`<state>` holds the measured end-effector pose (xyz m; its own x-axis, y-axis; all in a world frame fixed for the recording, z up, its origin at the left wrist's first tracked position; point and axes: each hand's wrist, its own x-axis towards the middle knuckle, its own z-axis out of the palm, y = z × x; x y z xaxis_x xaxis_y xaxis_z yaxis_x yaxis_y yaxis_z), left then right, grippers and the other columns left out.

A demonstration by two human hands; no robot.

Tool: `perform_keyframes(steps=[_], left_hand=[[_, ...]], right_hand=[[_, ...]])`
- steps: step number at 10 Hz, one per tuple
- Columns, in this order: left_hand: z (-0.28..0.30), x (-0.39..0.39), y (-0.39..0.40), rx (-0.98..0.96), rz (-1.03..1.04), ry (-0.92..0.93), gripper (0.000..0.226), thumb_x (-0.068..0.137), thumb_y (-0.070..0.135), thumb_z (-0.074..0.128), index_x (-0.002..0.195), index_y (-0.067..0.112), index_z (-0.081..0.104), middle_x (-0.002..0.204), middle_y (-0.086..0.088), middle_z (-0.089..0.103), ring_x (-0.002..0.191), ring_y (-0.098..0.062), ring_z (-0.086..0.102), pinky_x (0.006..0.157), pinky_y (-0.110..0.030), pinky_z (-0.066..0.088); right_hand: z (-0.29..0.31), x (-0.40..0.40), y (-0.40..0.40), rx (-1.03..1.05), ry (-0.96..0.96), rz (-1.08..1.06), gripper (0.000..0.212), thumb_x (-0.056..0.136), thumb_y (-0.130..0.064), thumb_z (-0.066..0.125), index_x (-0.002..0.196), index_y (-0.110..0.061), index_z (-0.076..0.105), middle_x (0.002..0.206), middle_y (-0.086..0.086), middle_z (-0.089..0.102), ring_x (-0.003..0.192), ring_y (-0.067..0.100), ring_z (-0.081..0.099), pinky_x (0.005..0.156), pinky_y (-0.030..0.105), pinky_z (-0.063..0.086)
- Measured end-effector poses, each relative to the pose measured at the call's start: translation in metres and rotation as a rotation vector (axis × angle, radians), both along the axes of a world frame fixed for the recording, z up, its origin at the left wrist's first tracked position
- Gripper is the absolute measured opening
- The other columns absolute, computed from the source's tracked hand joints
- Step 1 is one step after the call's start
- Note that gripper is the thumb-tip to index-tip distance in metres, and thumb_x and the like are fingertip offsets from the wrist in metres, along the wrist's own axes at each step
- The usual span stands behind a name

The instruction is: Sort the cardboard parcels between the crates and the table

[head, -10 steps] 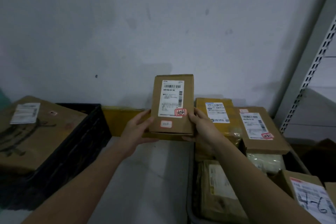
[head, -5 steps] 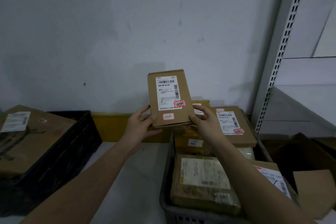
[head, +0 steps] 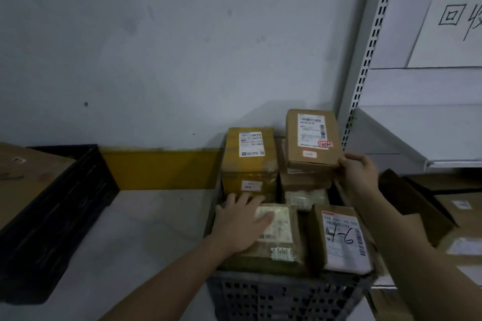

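Brown flat cardboard parcel (head: pixel 311 138) with a white label sits atop the stack at the grey crate's (head: pixel 273 292) back right corner, its near corner pinched by the right hand (head: pixel 357 172), probably to settle it. Left hand (head: pixel 241 224) rests spread on a taped parcel (head: pixel 276 247) nearer the front, likely the next pick.

Head-worn view, forward and down

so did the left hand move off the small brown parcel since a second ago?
Yes. The left hand let go and dropped onto the wrapped parcel at the grey crate's front; the right hand holds the brown parcel.
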<state>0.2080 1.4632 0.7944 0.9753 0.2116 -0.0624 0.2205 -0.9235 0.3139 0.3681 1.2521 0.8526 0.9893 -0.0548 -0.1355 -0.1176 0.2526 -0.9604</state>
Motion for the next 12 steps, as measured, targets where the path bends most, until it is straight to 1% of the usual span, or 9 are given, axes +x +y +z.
perform_keyframes(steps=[1, 2, 3, 4, 6, 8, 10, 11, 12], left_hand=[[-0.006, 0.002, 0.003, 0.068, -0.009, 0.000, 0.071, 0.085, 0.081, 0.011, 0.144, 0.046, 0.028, 0.150, 0.009, 0.034, 0.133, -0.026, 0.029, 0.103, -0.059, 0.029], [-0.008, 0.003, 0.003, 0.096, -0.009, 0.004, 0.072, 0.084, 0.081, 0.008, 0.143, 0.045, 0.029, 0.147, 0.007, 0.036, 0.131, -0.026, 0.031, 0.102, -0.058, 0.030], [-0.011, 0.001, 0.002, 0.118, 0.002, -0.013, 0.071, 0.084, 0.080, 0.009, 0.141, 0.043, 0.030, 0.144, 0.006, 0.038, 0.129, -0.025, 0.033, 0.103, -0.057, 0.031], [-0.011, 0.000, 0.003, 0.117, 0.008, -0.034, 0.070, 0.085, 0.080, 0.011, 0.141, 0.043, 0.031, 0.142, 0.007, 0.039, 0.127, -0.024, 0.034, 0.101, -0.054, 0.033], [-0.014, 0.003, 0.004, 0.115, 0.007, -0.030, 0.070, 0.084, 0.080, 0.010, 0.140, 0.044, 0.032, 0.141, 0.007, 0.040, 0.126, -0.024, 0.034, 0.101, -0.055, 0.032], [-0.012, 0.003, 0.005, 0.079, 0.004, 0.007, 0.070, 0.084, 0.082, 0.011, 0.142, 0.047, 0.027, 0.146, 0.007, 0.035, 0.131, -0.025, 0.029, 0.104, -0.058, 0.027], [0.013, 0.008, 0.022, -0.354, -0.038, 0.173, 0.076, 0.085, 0.080, 0.027, 0.152, 0.047, 0.016, 0.162, 0.010, 0.015, 0.149, -0.028, 0.005, 0.114, -0.060, 0.010], [0.020, -0.002, 0.039, -0.401, -0.039, 0.113, 0.071, 0.092, 0.073, 0.030, 0.154, 0.039, 0.024, 0.160, 0.003, 0.023, 0.148, -0.030, 0.010, 0.116, -0.052, 0.018], [0.029, -0.014, 0.061, -0.172, -0.039, 0.019, 0.069, 0.095, 0.070, 0.027, 0.153, 0.033, 0.030, 0.160, 0.003, 0.027, 0.147, -0.024, 0.015, 0.117, -0.055, 0.019]], right_hand=[[-0.011, 0.009, -0.015, -0.031, 0.031, -0.046, 0.016, 0.099, -0.008, 0.055, 0.114, -0.014, 0.057, 0.101, 0.007, 0.064, 0.090, 0.020, 0.068, 0.056, 0.023, 0.057], [-0.025, 0.021, -0.013, -0.170, 0.046, 0.020, 0.010, 0.097, -0.008, 0.058, 0.102, -0.016, 0.059, 0.103, 0.008, 0.064, 0.097, 0.025, 0.068, 0.073, 0.033, 0.061], [-0.044, 0.028, -0.003, -0.597, -0.035, 0.134, 0.010, 0.092, -0.008, 0.065, 0.097, -0.015, 0.060, 0.106, 0.011, 0.065, 0.098, 0.026, 0.066, 0.087, 0.044, 0.057], [-0.049, 0.030, 0.005, -0.836, -0.112, 0.131, 0.014, 0.091, -0.008, 0.065, 0.099, -0.014, 0.056, 0.104, 0.009, 0.063, 0.094, 0.024, 0.063, 0.078, 0.038, 0.055], [-0.054, 0.033, 0.000, -0.851, -0.146, 0.174, 0.014, 0.094, -0.015, 0.064, 0.106, -0.016, 0.056, 0.103, 0.004, 0.062, 0.088, 0.018, 0.061, 0.060, 0.025, 0.045], [-0.046, 0.021, 0.001, -1.031, -0.223, 0.095, 0.015, 0.099, -0.025, 0.053, 0.094, -0.012, 0.059, 0.086, 0.008, 0.067, 0.073, 0.021, 0.066, 0.063, 0.036, 0.055], [-0.018, -0.004, 0.020, -1.196, -0.502, -0.002, 0.022, 0.101, -0.028, 0.049, 0.107, -0.011, 0.062, 0.102, 0.007, 0.063, 0.090, 0.022, 0.061, 0.081, 0.044, 0.056], [-0.004, -0.023, 0.045, -1.213, -0.533, 0.131, 0.021, 0.101, -0.027, 0.047, 0.102, -0.015, 0.064, 0.097, 0.003, 0.068, 0.075, 0.012, 0.062, 0.065, 0.032, 0.055], [0.005, -0.039, 0.080, -1.268, -0.500, 0.300, 0.026, 0.102, -0.033, 0.045, 0.106, -0.018, 0.065, 0.094, -0.004, 0.067, 0.072, 0.009, 0.059, 0.058, 0.027, 0.048]])
